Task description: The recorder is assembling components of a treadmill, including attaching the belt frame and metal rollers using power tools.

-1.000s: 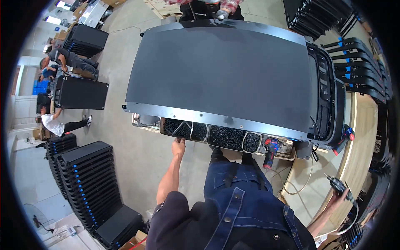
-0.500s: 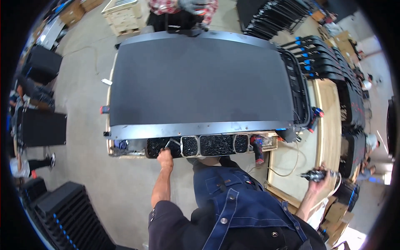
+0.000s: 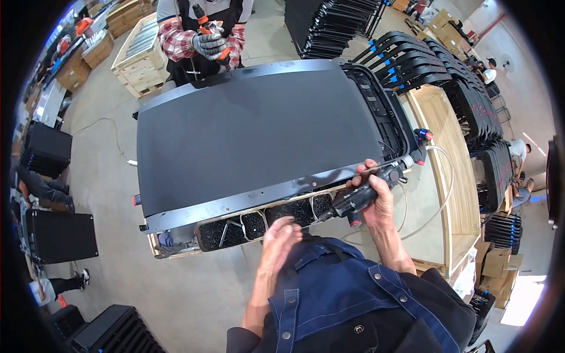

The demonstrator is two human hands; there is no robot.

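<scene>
My right hand [image 3: 379,203] is wrapped round a black power screwdriver [image 3: 359,197] with a hose at its rear end. Its tip points left, toward my left hand [image 3: 278,246]. The left fingers are pinched together; what they hold, if anything, is too small to make out. Both hands are over the near side of a wide black treadmill-like deck [image 3: 253,129] with grey metal side rails [image 3: 259,197]. Black bins of small dark screws [image 3: 252,223] line the near edge. A bent silver hex key [image 3: 225,232] lies in the leftmost screw bin.
Across the deck stands a person in gloves [image 3: 209,44] holding an orange and black power driver [image 3: 205,23]. At right is a wooden tray [image 3: 447,176] with a pale hose [image 3: 450,170]. Black frames [image 3: 406,65] are stacked beyond it. A wooden crate [image 3: 138,59] stands far left.
My left hand has come out of the screw bin and moved right. My right hand has brought the screwdriver in from the right. The person opposite now shows more fully.
</scene>
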